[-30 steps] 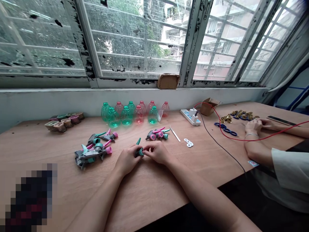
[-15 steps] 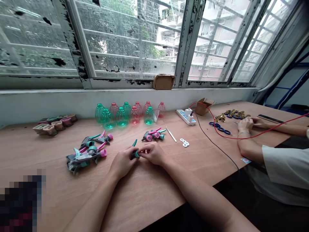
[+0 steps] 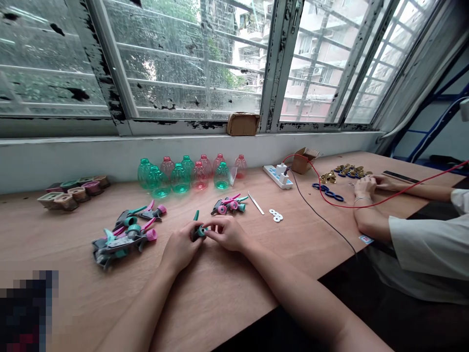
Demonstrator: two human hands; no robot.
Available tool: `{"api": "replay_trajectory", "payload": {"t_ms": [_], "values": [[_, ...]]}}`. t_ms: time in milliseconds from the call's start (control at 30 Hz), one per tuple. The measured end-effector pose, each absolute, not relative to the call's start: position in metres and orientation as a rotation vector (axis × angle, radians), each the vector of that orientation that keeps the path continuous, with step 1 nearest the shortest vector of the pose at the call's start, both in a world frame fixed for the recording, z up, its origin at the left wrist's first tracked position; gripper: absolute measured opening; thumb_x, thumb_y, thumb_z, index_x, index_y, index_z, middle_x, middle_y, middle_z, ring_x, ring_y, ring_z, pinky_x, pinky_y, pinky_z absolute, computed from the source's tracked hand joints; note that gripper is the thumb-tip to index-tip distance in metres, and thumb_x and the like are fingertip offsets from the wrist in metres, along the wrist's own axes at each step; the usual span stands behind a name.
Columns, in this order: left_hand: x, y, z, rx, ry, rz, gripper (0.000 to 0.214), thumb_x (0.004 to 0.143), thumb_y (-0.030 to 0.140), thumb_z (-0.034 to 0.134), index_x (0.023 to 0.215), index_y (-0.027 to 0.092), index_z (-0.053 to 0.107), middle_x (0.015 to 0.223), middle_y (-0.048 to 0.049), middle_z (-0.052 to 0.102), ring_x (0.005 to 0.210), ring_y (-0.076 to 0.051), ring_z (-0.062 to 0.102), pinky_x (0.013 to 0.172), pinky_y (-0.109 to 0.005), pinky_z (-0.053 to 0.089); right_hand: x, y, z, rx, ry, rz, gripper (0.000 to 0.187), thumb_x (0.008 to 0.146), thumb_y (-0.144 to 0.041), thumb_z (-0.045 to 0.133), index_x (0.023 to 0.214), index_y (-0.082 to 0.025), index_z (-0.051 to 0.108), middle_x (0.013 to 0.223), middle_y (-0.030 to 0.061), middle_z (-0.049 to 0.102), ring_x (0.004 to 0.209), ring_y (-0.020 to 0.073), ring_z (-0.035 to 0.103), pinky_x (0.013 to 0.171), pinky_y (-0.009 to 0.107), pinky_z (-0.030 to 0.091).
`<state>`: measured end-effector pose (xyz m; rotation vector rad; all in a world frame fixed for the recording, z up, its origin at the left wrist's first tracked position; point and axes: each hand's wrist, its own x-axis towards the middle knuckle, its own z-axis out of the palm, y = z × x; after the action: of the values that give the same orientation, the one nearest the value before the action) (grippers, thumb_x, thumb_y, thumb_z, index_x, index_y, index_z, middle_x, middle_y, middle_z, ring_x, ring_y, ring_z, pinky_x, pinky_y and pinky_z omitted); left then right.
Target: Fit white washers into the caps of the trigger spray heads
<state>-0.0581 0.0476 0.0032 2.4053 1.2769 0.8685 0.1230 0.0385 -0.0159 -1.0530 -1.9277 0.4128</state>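
Note:
My left hand [image 3: 181, 248] and my right hand [image 3: 226, 233] meet over the wooden table [image 3: 220, 288]. Between their fingers is a small teal and grey trigger sprayer head [image 3: 198, 231], with its teal tip pointing up. My left hand grips its body while my right fingertips pinch its round teal end. Left of my hands lies a heap of pink, teal and grey sprayer heads [image 3: 122, 242]. Another small group of sprayer heads [image 3: 227, 206] lies just beyond my right hand, and metal tweezers [image 3: 255, 203] lie to its right.
Green and pink plastic bottles [image 3: 179, 178] stand along the wall. Coloured square cups [image 3: 71, 192] sit at the far left. A power strip [image 3: 277, 176] trails a black cable [image 3: 322, 220]. At the right, a co-worker's hands [image 3: 370, 186] work near blue rings [image 3: 328, 192] and brass parts [image 3: 344, 172].
The whole view has shifted, so the table items sit further left in the frame. My hands stay together on the sprayer head, which now shows its teal end turned slightly differently.

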Motion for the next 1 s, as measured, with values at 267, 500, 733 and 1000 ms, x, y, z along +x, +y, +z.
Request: {"api": "replay_trajectory", "payload": {"t_ms": [267, 500, 733, 1000], "values": [[-0.059, 0.05, -0.002, 2.268, 1.229, 0.908, 0.049, 0.075, 0.021, 0.054, 0.124, 0.025, 0.05, 0.1, -0.0013, 0.067, 0.067, -0.014, 0.06, 0.063, -0.026, 0.046, 0.125, 0.036, -0.015, -1.084, -1.899, 0.405, 0.042, 0.072, -0.031, 0.075, 0.112, -0.025, 0.064, 0.097, 0.0006, 0.06, 0.055, 0.0054, 0.051, 0.06, 0.021, 0.044], [-0.058, 0.046, -0.001, 2.304, 1.206, 0.863, 0.052, 0.076, 0.018, 0.051, 0.127, 0.025, 0.047, 0.092, -0.0007, 0.065, 0.063, -0.013, 0.056, 0.062, -0.025, 0.046, 0.124, 0.039, -0.02, -1.116, -1.957, 0.397, 0.037, 0.074, -0.024, 0.072, 0.11, -0.026, 0.065, 0.091, -0.0006, 0.064, 0.061, 0.0089, 0.056, 0.064, 0.022, 0.044], [-0.06, 0.049, 0.004, 2.283, 1.322, 1.093, 0.045, 0.077, 0.023, 0.051, 0.122, 0.022, 0.047, 0.1, -0.0029, 0.06, 0.07, -0.014, 0.056, 0.068, -0.028, 0.048, 0.121, 0.047, 0.0, -1.224, -2.048, 0.085, 0.028, 0.076, -0.035, 0.072, 0.103, -0.025, 0.068, 0.094, 0.0026, 0.068, 0.087, 0.0188, 0.056, 0.074, 0.027, 0.042], [-0.063, 0.047, 0.0, 2.254, 1.365, 1.076, 0.041, 0.079, 0.027, 0.052, 0.12, 0.022, 0.048, 0.093, -0.0008, 0.058, 0.063, -0.012, 0.054, 0.067, -0.027, 0.046, 0.117, 0.086, 0.011, -1.324, -2.119, -0.099, 0.029, 0.078, -0.034, 0.07, 0.104, -0.023, 0.067, 0.093, 0.0053, 0.069, 0.093, 0.0227, 0.052, 0.08, 0.032, 0.039]]}}
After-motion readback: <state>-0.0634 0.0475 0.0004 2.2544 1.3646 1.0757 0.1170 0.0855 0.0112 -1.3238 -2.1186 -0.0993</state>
